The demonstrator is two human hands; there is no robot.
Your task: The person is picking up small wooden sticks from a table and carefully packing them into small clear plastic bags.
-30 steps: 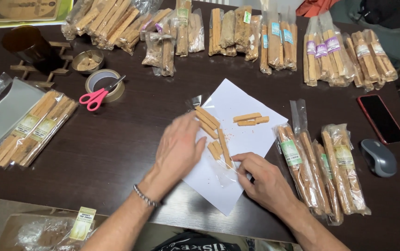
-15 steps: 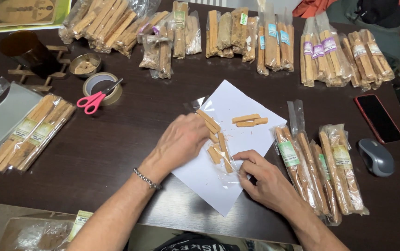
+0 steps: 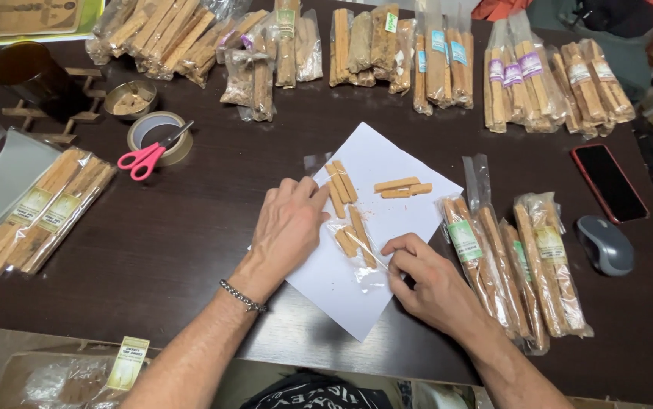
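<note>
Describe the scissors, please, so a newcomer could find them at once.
Start at the white paper sheet mid-table and look left, past the left hand. The scissors lie across a roll of tape; their pink handles are the only bright pink here.

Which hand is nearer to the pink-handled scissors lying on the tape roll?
Left. The left hand rests on the white paper sheet's left edge, just right of the pink-handled scissors. The right hand sits farther right, at the sheet's lower edge.
</note>
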